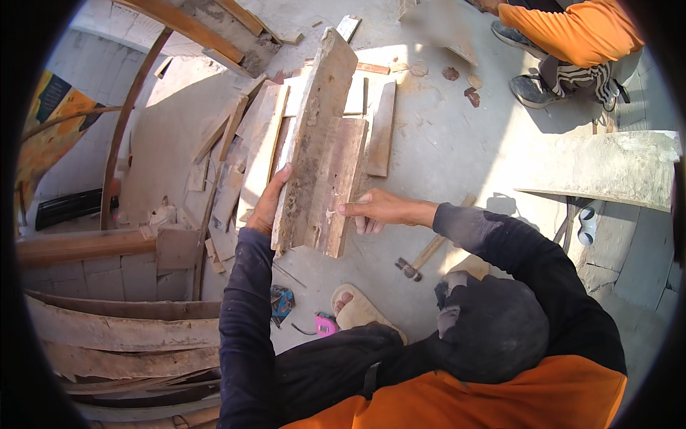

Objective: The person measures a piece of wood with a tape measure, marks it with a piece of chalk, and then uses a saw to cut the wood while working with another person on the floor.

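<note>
Two joined or stacked wooden boards rise in front of me: a long, worn plank point(318, 100) and a shorter, rough board point(339, 182) against its right side. My left hand point(269, 204) grips the long plank at its left edge, with most of the fingers hidden behind the wood. At the short board's lower right, my right hand point(375, 211) is closed, its fingers curled and its fingertips touching the board's face. Anything small pinched there is too unclear to name. A hammer point(421, 261) with a wooden handle lies on the floor right of the boards.
A pink tape measure point(326, 324) lies near my sandalled foot point(346, 299). Loose planks point(382, 132) are spread beyond the boards, and curved boards point(128, 325) are stacked at left. A person in orange sleeves point(572, 32) crouches at far right, above a wide panel point(607, 168).
</note>
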Motion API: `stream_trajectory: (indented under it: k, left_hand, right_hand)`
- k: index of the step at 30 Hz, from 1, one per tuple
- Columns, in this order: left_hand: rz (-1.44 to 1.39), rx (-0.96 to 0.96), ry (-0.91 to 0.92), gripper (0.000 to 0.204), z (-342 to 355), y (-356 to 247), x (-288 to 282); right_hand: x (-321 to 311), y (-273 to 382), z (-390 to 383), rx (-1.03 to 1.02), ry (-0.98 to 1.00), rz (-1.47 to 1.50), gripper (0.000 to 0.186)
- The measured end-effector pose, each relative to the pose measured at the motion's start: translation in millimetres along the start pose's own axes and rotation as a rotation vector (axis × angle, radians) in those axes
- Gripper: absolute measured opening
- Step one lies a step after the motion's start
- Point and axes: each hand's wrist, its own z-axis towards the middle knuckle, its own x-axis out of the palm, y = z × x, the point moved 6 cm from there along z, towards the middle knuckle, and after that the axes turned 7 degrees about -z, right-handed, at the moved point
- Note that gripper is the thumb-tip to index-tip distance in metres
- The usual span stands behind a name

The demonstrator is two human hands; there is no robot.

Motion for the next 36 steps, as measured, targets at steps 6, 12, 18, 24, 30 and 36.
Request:
stream_trajectory:
  k: [6, 12, 18, 24, 30, 36]
  left_hand:
    - [0.003, -0.046, -0.043, 0.089, 2.3, 0.6, -20.0]
    - [-0.019, 0.005, -0.072, 0.095, -8.6, -0.7, -19.5]
    - [-0.086, 0.114, 0.056, 0.091, -14.7, -13.4, -3.5]
    - [-0.012, 0.081, 0.022, 0.085, -8.4, -25.1, -8.1]
    - [-0.128, 0.045, 0.207, 0.086, -47.9, -42.8, 0.7]
    - [0.428, 0.065, 0.087, 0.089, -59.7, -131.3, -14.7]
  right_hand:
    - [-14.7, 118.1, -39.1, -0.399, -0.059, -0.584, 0.064]
    - [-45.3, 262.2, -142.1, -1.286, -0.838, -0.45, 0.066]
    - [-86.4, 149.1, -79.5, -0.669, -0.974, -0.69, 0.076]
    - [-103.3, 51.3, -40.2, -0.351, -0.55, -0.187, 0.116]
    - [-16.8, 107.0, -25.8, -0.255, -0.145, 0.211, 0.105]
    - [-20.1, 82.2, -16.4, -0.347, -0.168, 0.658, 0.063]
